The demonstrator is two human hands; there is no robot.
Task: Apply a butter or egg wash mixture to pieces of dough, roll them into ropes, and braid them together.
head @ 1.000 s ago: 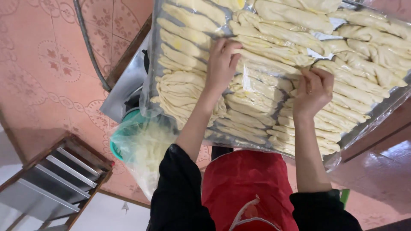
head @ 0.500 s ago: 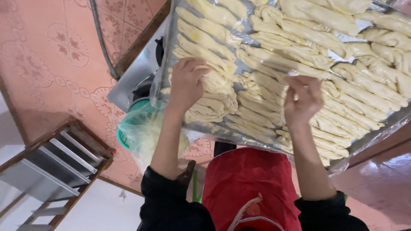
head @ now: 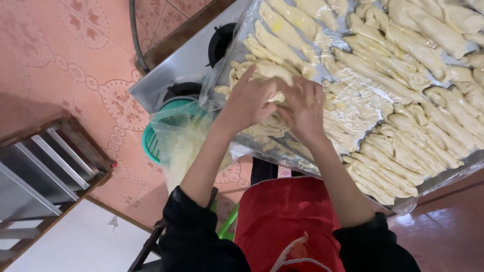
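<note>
A large tray point(head: 443, 181) lined with clear plastic film holds several rows of pale yellow dough strips point(head: 403, 80). My left hand point(head: 249, 98) and my right hand point(head: 302, 106) meet at the tray's near left corner, fingers curled around a dough strip point(head: 275, 98) between them. Both hands press on the same piece, above a heap of strips. My sleeves are black and a red apron point(head: 287, 216) shows below.
A green basket point(head: 151, 138) lined with a clear bag of dough point(head: 184, 146) stands left of the tray. A steel stove point(head: 176, 70) with black burners lies under the tray's left end. A wooden and metal rack point(head: 45, 171) stands on the pink tiled floor.
Both hands have come together from apart and shifted to the tray's left corner, closing on one dough strip. The view has swung right along the tray.
</note>
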